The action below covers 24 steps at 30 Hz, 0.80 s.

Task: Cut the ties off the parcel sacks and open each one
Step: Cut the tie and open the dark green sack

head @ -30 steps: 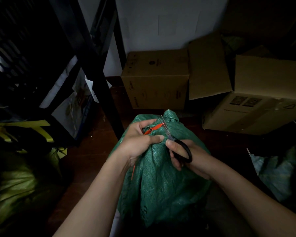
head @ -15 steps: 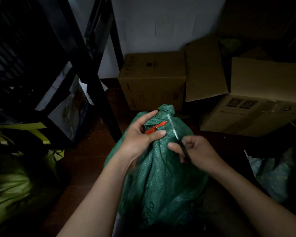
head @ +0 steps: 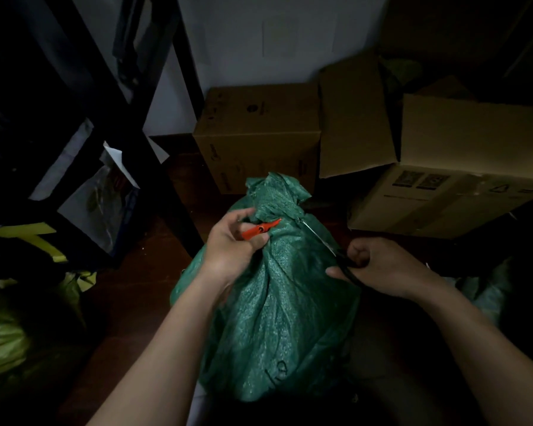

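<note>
At frame centre the left hand [head: 228,253] pinches the stiff orange tie [head: 260,229] on the soft, crumpling green sack [head: 277,302], best gripped at its bunched neck, while the right hand [head: 379,265] grips scissors [head: 326,245].

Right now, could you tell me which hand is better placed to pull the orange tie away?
Probably the left hand: it pinches the orange tie already, while the right hand holds the scissors.

We're in a very dim room here, light falling mainly from above and ahead onto the pale wall [head: 259,35] and the cardboard boxes [head: 259,133]. The corners sink into near black, especially the rack [head: 74,72] on the left and the top right. Wide-angle bending bows the edges. The green sack [head: 277,287] looks grainy, and the left hand [head: 228,247] shows slight motion blur.
</note>
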Tool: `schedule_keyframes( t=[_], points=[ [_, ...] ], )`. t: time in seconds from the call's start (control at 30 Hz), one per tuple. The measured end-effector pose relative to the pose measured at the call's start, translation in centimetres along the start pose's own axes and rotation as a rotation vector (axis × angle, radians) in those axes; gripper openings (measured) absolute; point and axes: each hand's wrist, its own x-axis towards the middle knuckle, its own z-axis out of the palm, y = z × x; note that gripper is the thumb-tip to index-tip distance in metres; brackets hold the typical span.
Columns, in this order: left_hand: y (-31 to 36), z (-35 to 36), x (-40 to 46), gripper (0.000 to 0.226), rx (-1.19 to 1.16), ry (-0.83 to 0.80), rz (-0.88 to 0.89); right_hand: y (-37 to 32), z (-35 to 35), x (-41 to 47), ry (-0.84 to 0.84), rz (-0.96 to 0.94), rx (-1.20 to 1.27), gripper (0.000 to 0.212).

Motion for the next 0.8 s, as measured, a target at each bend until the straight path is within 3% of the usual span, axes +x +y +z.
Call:
schedule_keyframes(
  t=[0.13,0.27,0.33,0.43,0.47,0.57,0.6,0.73,0.8],
  points=[
    [-0.1,0.3,0.5,0.043,-0.002,0.076,0.019,0.5,-0.6,0.0,0.013,0.043,-0.168,0.046],
    [-0.2,0.6,0.7,0.034,0.042,0.071,0.055,1.2,-2.0,0.1,-0.027,0.218,-0.435,0.042],
    [-0.2,0.8,0.7,0.031,0.058,0.085,0.04,1.2,-2.3,0.2,-0.024,0.242,-0.275,0.039],
    [-0.3,0.5,0.9,0.028,0.035,0.139,-0.015,0.8,-3.3,0.1,-0.045,0.278,0.188,0.035],
    [-0.4,0.4,1.0,0.027,0.028,0.158,-0.035,0.8,-3.7,0.2,-0.065,0.304,0.186,0.034],
    [-0.6,0.2,0.9,0.028,0.066,0.219,-0.071,1.1,-4.5,0.5,-0.105,0.37,-0.336,0.034],
    [-0.7,0.1,0.9,0.026,0.076,0.246,-0.084,1.2,-4.4,0.7,-0.087,0.361,-0.378,0.035],
    [-0.9,-1.2,1.2,0.024,-0.022,0.403,-0.172,0.1,-2.0,1.1,-0.105,0.27,-0.03,0.077],
    [-1.1,-1.9,1.1,0.027,-0.097,0.412,-0.213,-0.2,-0.1,1.7,-0.06,0.231,0.026,0.065]
  ],
)
